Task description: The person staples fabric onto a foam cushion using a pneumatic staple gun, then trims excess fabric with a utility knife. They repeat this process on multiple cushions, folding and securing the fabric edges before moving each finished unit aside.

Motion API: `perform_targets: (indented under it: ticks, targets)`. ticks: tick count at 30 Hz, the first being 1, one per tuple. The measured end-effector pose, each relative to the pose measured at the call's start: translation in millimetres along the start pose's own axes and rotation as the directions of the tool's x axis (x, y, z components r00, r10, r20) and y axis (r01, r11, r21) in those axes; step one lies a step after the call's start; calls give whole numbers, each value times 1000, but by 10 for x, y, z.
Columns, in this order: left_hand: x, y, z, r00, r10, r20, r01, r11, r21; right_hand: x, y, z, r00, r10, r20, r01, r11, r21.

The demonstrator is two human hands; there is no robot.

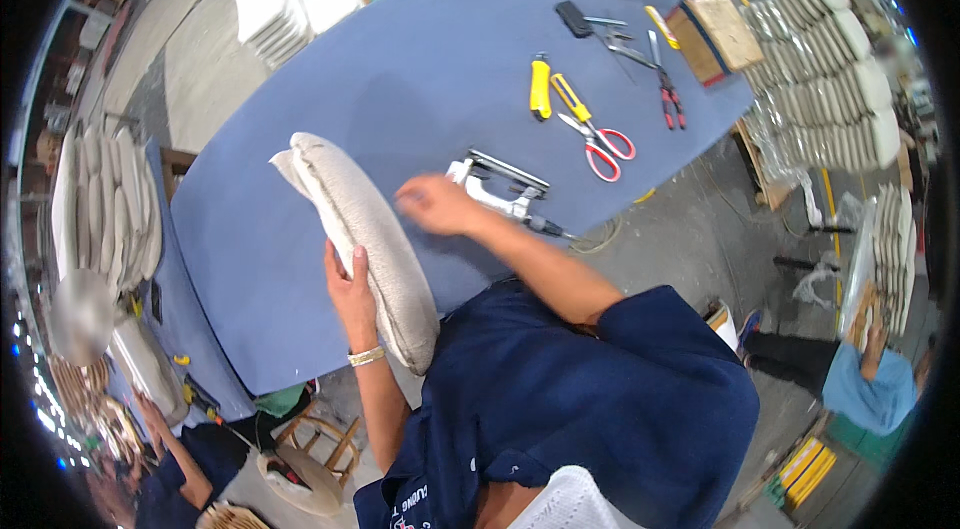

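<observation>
A cream fabric-covered seat cushion (365,229) stands on its edge on the blue table, its flap of cloth loose at the far end. My left hand (350,289), with a bracelet at the wrist, grips its left side, thumb and fingers against the fabric. To the right of the cushion hovers my right hand (437,204), smeared by motion; its fingers look curled, but whether they hold anything is unclear. Just beyond that hand lies a silver staple gun (495,191) with an air hose fitting, partly hidden by my wrist.
On the blue table (270,259) lie red-handled scissors (597,146), a yellow cutter (540,89), a yellow screwdriver (570,99), and pliers (668,99). Cardboard boxes (715,34) stand at the far right. Stacked cushions (820,69) surround the table. Other people work at left and right.
</observation>
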State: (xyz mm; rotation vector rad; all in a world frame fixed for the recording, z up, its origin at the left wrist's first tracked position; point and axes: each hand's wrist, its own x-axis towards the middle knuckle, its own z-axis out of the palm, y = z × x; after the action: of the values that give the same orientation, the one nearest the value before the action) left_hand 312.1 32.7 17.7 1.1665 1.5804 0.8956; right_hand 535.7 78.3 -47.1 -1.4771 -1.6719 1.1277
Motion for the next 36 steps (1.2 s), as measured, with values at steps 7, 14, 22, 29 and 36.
perform_targets:
  ticks: [7, 14, 22, 29, 36]
  targets:
    - [159, 9, 95, 971, 168, -171, -193, 971, -140, 123, 1746, -1712, 785, 142, -603, -513, 695, -503]
    - [666, 408, 224, 736, 628, -254, -515, 762, 392, 343, 1839, -1777, 767, 282, -576, -595, 647, -476]
    - [1009, 345, 346, 684, 714, -150, -523, 622, 583, 163, 596, -1314, 934, 297, -196, 31, 482, 876]
    - [646, 532, 604, 757, 649, -71, -618, 748, 244, -41, -154, -519, 988, 138, -71, 17, 356, 934]
    - [579, 566, 919, 871, 440, 219, -409, 896, -174, -62, -486, -404, 981, -123, -153, 184, 846, 500]
